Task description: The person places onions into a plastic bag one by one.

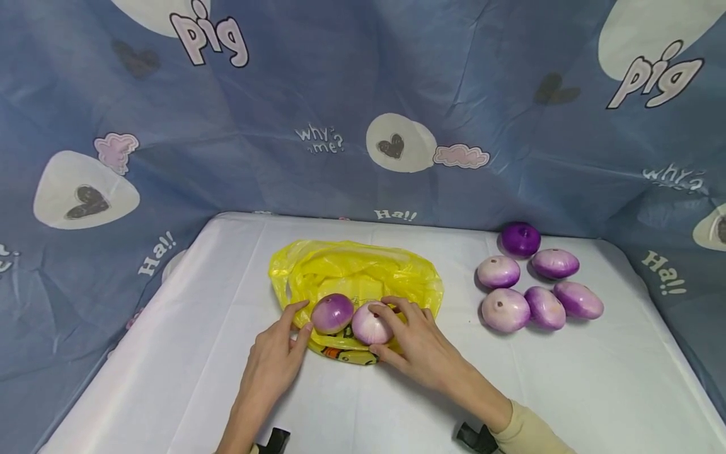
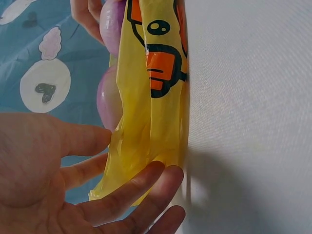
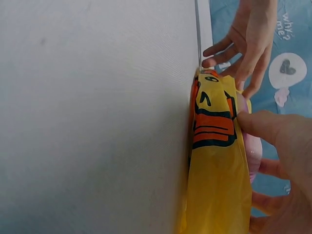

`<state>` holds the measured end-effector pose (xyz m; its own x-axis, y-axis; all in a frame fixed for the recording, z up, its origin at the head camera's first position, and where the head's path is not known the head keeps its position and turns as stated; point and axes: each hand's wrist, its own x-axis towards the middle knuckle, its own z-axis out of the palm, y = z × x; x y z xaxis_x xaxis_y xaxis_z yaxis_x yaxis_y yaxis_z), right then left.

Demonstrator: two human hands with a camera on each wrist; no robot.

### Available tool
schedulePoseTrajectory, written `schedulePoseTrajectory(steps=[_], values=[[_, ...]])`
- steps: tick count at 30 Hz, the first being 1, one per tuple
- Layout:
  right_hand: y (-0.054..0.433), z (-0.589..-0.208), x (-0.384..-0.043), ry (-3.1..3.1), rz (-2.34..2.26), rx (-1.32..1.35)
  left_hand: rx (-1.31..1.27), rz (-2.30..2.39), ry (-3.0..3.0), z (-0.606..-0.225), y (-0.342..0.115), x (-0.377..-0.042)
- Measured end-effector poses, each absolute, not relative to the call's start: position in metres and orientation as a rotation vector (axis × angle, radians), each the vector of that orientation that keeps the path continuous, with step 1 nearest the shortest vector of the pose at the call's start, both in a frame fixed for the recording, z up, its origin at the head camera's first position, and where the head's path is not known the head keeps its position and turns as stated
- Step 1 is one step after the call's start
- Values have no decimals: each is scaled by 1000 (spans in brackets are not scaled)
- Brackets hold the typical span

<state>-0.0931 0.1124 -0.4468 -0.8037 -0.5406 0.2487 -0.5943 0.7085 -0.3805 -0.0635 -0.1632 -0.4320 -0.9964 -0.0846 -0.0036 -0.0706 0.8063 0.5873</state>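
Observation:
Two purple-and-white onions lie on a yellow plastic bag [image 1: 363,258] spread on the table. My right hand [image 1: 422,350] grips the paler onion [image 1: 368,326], fingers over its top and far side, thumb low at the bag's front edge. Beside it, the darker onion [image 1: 331,313] sits close to my left hand [image 1: 275,353]. That hand's fingers are extended and loose at the bag's left side; in the left wrist view the thumb [image 2: 92,140] touches the bag's edge. A printed orange-and-black cartoon figure [image 3: 214,122] shows on the bag's front fold.
Several more onions stand grouped at the right of the white-covered table [image 1: 187,353], among them a deep purple onion [image 1: 520,240] at the back. A blue printed cloth [image 1: 340,75] hangs behind and around the sides.

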Motion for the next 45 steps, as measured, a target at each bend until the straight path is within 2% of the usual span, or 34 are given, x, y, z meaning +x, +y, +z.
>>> schedulePoseTrajectory(steps=[45], values=[[112, -444, -94, -2775, 670, 966, 124, -955, -2967, -433, -162, -62]])
